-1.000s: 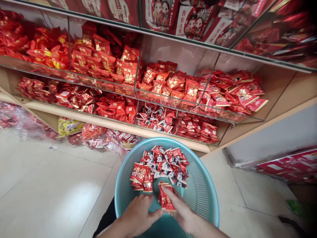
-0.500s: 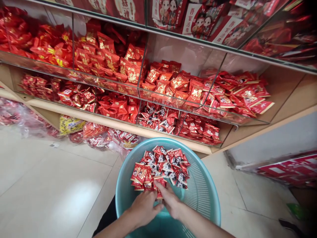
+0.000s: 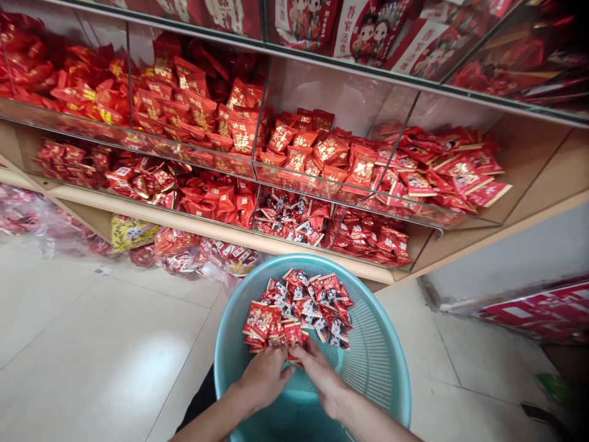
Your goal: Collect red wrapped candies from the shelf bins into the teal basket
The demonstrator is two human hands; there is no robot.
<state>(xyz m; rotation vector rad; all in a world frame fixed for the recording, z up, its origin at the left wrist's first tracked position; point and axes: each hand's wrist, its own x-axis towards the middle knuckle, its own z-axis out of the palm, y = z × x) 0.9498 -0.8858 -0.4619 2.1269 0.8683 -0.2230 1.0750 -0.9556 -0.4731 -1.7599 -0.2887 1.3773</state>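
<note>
A turquoise plastic basket [image 3: 384,319] with perforated sides stands in front of me. Inside it is a heap of small wrapped sweets, some dark red with black-and-white figures [image 3: 317,301], others red with gold edges [image 3: 260,319]. My right hand [image 3: 324,377] has its thumb pressed on an upright red sweet packet [image 3: 293,334] at the near side of the heap. Close beside it, my left hand [image 3: 265,376] is closed, knuckles up, against the gold-edged packets. Its fingertips are curled out of sight, so what they grip is hidden.
Shelves with clear dividers [image 3: 260,138] hold red wrapped sweets [image 3: 331,150] in compartments behind the basket. A wooden shelf edge [image 3: 197,228] runs just beyond its rim. Plastic bags of goods [image 3: 179,248] lie on the tiled floor [image 3: 101,325] at left. A red-and-white panel [image 3: 543,310] is low at right.
Both hands have shifted slightly, and the right thumb has slid lower on the red packet, exposing more of its front. The heap looks nearly the same.
</note>
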